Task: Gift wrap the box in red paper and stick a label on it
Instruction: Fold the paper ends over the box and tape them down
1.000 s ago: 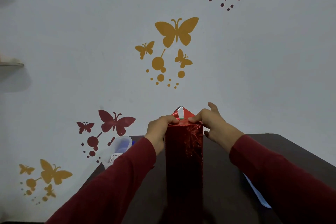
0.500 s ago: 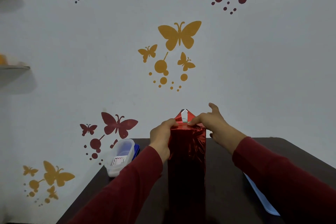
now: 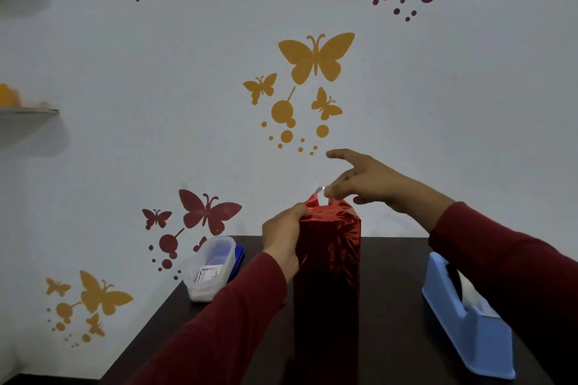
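Box (image 3: 328, 262) stands upright on the dark table (image 3: 394, 275), centre of view, already covered in shiny red paper (image 3: 339, 225). Top flap of the paper points up in a small peak, with a pale strip of tape (image 3: 319, 197) on it. Left hand (image 3: 283, 236) grips the box's upper left edge, fingers curled round the corner. Right hand (image 3: 366, 181) above the top right: lower fingers pinch the tape at the peak, index finger stretched out straight toward the wall. Red sleeves on both arms. Blue tape dispenser (image 3: 466, 319) to the right, well apart. Clear plastic tub (image 3: 212, 269) to the left, a small white card inside. Butterfly stickers (image 3: 316, 58) on the wall behind.
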A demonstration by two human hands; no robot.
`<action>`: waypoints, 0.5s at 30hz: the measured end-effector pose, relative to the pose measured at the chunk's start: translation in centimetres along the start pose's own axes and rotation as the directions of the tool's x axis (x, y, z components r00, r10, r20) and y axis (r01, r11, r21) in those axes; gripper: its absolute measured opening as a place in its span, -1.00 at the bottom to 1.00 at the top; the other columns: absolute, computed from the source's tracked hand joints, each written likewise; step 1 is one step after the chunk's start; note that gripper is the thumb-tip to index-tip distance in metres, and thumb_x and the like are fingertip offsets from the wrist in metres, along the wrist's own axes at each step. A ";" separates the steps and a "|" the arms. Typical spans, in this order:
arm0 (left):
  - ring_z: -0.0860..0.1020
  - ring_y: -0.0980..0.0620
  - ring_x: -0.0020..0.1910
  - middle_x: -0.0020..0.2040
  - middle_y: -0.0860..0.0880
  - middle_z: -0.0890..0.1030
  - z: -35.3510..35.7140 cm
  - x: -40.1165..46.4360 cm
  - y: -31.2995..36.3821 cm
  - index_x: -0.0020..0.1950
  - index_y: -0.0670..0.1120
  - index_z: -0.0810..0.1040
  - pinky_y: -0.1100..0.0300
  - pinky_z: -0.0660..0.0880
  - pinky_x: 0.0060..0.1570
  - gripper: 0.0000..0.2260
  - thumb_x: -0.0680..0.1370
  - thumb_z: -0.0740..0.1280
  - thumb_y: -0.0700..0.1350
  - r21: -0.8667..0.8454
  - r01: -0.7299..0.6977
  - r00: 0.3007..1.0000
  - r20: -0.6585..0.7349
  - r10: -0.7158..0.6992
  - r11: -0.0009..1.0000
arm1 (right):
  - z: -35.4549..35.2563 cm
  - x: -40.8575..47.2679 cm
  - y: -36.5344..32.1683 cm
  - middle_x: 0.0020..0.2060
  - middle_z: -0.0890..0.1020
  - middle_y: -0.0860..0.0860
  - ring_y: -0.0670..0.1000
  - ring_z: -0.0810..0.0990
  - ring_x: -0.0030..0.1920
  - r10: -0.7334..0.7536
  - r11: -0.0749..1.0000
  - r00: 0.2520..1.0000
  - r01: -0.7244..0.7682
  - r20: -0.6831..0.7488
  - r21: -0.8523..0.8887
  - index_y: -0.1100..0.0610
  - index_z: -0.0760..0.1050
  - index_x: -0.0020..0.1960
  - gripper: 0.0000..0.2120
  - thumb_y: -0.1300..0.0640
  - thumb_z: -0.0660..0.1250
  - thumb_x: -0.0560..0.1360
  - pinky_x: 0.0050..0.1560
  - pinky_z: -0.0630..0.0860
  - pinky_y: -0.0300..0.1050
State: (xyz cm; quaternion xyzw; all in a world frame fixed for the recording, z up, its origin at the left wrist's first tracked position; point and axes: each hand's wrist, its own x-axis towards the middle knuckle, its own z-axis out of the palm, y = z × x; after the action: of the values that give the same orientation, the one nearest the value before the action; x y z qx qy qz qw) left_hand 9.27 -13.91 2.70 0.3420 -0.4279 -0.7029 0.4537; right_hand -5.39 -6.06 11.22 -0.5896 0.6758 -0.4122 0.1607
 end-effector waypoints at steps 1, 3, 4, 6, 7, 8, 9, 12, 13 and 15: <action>0.67 -0.05 -0.39 -0.24 -0.16 0.71 0.0 0.0 0.0 0.01 -0.21 0.71 0.18 0.59 -0.41 -0.85 0.47 0.46 -0.21 0.001 -0.001 1.000 -0.001 0.001 1.000 | 0.0 0.5 -0.1 -0.10 0.77 -0.06 -0.04 0.70 0.03 0.017 0.999 0.999 -0.016 0.038 -0.038 -0.16 0.26 0.54 -0.25 0.16 0.53 0.48 0.04 0.56 -0.07; 0.68 -0.08 -0.35 -0.22 -0.17 0.71 0.0 -0.1 0.0 0.01 -0.21 0.71 0.16 0.60 -0.40 -0.85 0.46 0.47 -0.21 -0.002 -0.004 1.000 -0.001 0.004 1.000 | 0.0 1.4 -0.2 -0.07 0.77 0.01 -0.01 0.70 0.05 0.038 0.995 0.995 -0.029 0.088 -0.099 -0.15 0.23 0.57 -0.21 0.19 0.52 0.47 0.06 0.58 -0.05; 0.68 -0.10 -0.33 -0.20 -0.18 0.71 0.0 -0.1 0.0 0.00 -0.21 0.71 0.15 0.61 -0.38 -0.85 0.45 0.47 -0.21 -0.003 -0.006 1.000 -0.001 0.006 1.000 | 0.0 1.8 -0.3 -0.05 0.76 0.04 -0.02 0.70 0.02 0.042 0.993 0.993 -0.029 0.113 -0.114 -0.14 0.22 0.58 -0.20 0.22 0.51 0.48 0.05 0.59 -0.05; 0.69 -0.13 -0.26 -0.15 -0.20 0.73 0.0 -0.1 0.0 -0.01 -0.21 0.71 0.12 0.62 -0.33 -0.85 0.44 0.48 -0.21 0.001 -0.009 1.000 -0.006 0.009 1.000 | -0.1 2.5 -0.6 -0.06 0.76 0.05 -0.08 0.70 -0.05 0.047 0.991 0.986 -0.026 0.159 -0.133 -0.15 0.17 0.59 -0.19 0.25 0.48 0.50 -0.01 0.60 -0.10; 0.70 -0.14 -0.22 -0.12 -0.21 0.73 0.0 -0.1 0.0 -0.01 -0.20 0.71 0.13 0.62 -0.32 -0.85 0.44 0.48 -0.21 0.005 -0.008 1.000 -0.008 0.008 1.000 | -0.2 2.8 -0.8 -0.08 0.77 0.02 -0.10 0.70 -0.07 0.048 0.989 0.985 -0.023 0.168 -0.145 -0.15 0.16 0.59 -0.19 0.25 0.47 0.51 -0.03 0.59 -0.12; 0.71 -0.14 -0.20 -0.10 -0.21 0.74 0.0 -0.1 0.0 -0.01 -0.19 0.71 0.13 0.62 -0.33 -0.85 0.44 0.49 -0.20 0.009 -0.007 1.000 -0.010 0.007 1.000 | -0.2 3.1 -0.8 -0.10 0.77 -0.01 -0.10 0.70 -0.08 0.046 0.988 0.985 -0.020 0.169 -0.153 -0.15 0.16 0.60 -0.18 0.25 0.47 0.50 -0.05 0.59 -0.13; 0.71 -0.14 -0.20 -0.10 -0.20 0.74 -0.1 -0.1 0.0 -0.01 -0.18 0.71 0.15 0.61 -0.34 -0.85 0.45 0.49 -0.19 0.010 -0.008 1.000 -0.010 0.008 1.000 | -0.1 3.4 -0.8 -0.11 0.76 -0.01 -0.08 0.69 -0.09 0.045 0.988 0.985 -0.019 0.166 -0.156 -0.14 0.16 0.60 -0.17 0.25 0.48 0.50 -0.06 0.58 -0.13; 0.70 -0.11 -0.24 -0.12 -0.20 0.73 -0.1 -0.1 0.0 0.00 -0.19 0.71 0.19 0.58 -0.42 -0.86 0.46 0.49 -0.20 0.004 -0.012 1.000 -0.009 0.012 1.000 | -0.1 4.0 -0.3 -0.05 0.75 0.11 -0.05 0.67 -0.11 0.054 0.986 0.983 -0.024 0.174 -0.168 -0.14 0.17 0.60 -0.16 0.25 0.49 0.48 -0.07 0.59 -0.12; 0.70 -0.11 -0.26 -0.14 -0.19 0.73 -0.1 -0.1 0.0 0.00 -0.19 0.70 0.20 0.57 -0.44 -0.86 0.46 0.49 -0.20 0.003 -0.013 1.000 -0.011 0.013 1.000 | 0.0 4.1 -0.1 0.01 0.72 0.18 -0.05 0.66 -0.10 0.058 0.984 0.982 -0.026 0.180 -0.175 -0.14 0.17 0.60 -0.16 0.25 0.49 0.48 -0.05 0.59 -0.11; 0.69 -0.09 -0.32 -0.19 -0.18 0.73 0.0 -0.2 0.0 -0.01 -0.19 0.71 0.20 0.57 -0.45 -0.87 0.46 0.48 -0.21 -0.004 -0.013 1.000 -0.005 0.013 1.000 | 0.0 4.2 0.2 0.09 0.68 0.24 -0.04 0.65 -0.09 0.058 0.984 0.981 -0.024 0.188 -0.179 -0.15 0.17 0.60 -0.16 0.25 0.49 0.48 -0.04 0.59 -0.09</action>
State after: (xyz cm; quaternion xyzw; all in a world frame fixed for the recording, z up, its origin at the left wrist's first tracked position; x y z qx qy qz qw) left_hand 9.39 -13.71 2.74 0.3399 -0.4278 -0.6999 0.4600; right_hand -6.52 -9.96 12.21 -0.6244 0.7029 -0.2887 0.1810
